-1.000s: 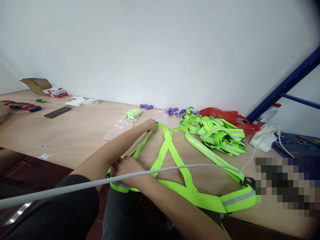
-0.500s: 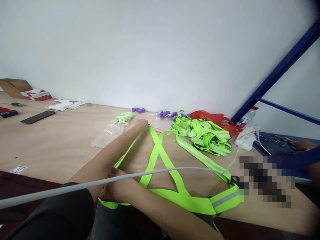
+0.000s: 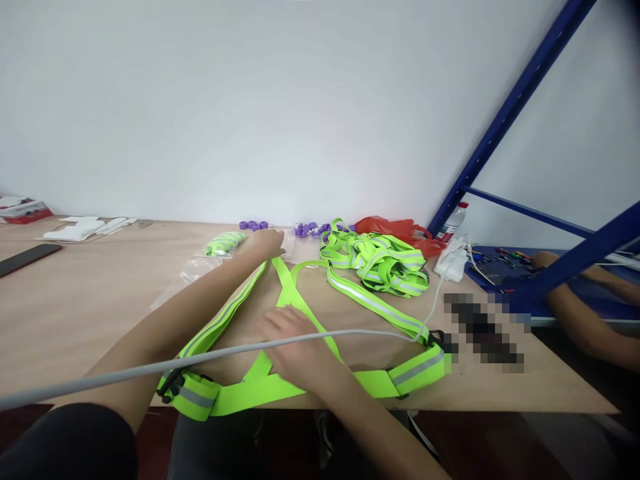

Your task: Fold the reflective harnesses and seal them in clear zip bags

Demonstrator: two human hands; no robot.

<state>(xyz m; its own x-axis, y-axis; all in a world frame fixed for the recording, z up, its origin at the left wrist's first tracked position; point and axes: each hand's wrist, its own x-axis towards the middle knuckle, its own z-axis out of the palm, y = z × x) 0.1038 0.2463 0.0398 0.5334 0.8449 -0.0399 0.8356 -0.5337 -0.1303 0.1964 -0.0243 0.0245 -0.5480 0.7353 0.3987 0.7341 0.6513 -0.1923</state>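
A neon-green reflective harness (image 3: 250, 393) lies spread on the wooden table (image 3: 110, 293), its straps crossing in the middle. My left hand (image 3: 269, 245) is at the far end of the left strap, fingers closed on it. Over the crossed straps is my right hand (image 3: 295, 337), slightly blurred, its fingers apart and holding nothing. Black buckles (image 3: 173, 385) sit at the near left corner of the harness. A grey cable (image 3: 280, 342) runs across the view in front of the right hand.
A heap of green straps (image 3: 385, 260), a red bag (image 3: 390, 230) and purple rings (image 3: 253, 225) lie toward the wall. A packed green bundle (image 3: 225, 243) is beside my left forearm. At right are a bottle (image 3: 453, 223), a blue frame and another person's arms.
My right hand has let go of the near left part of the harness and moved right over the straps. That corner now lies on the table. The camera view has shifted right.
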